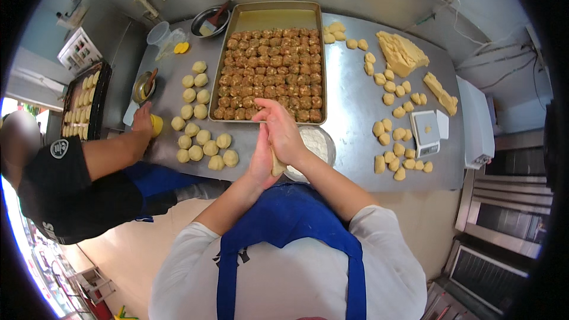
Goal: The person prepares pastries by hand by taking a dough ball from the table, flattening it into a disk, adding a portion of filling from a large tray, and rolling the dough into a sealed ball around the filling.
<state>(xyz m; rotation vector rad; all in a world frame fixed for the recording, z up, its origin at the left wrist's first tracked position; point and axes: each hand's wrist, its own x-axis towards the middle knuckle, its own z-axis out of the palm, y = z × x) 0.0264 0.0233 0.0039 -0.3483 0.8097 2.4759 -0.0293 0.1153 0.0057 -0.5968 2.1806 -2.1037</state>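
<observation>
Head view: two hands press a piece of dough between the palms at the near edge of the steel table (355,101).

The big baking tray (269,62) is the landmark, packed with rows of brown filling balls and set just beyond the hands, handy for reaching. Right of the tray lie a yellow dough block (402,52), cut pieces and a small scale (425,132); left of it, rounded dough balls (204,148) sit grouped, likely finished. Nearer than the tray, over a flour bowl (317,145), the left hand (262,163) and right hand (283,133) clasp together, flattening the dough piece (277,165). A co-worker's hand (142,121) rests left of the tray.
</observation>
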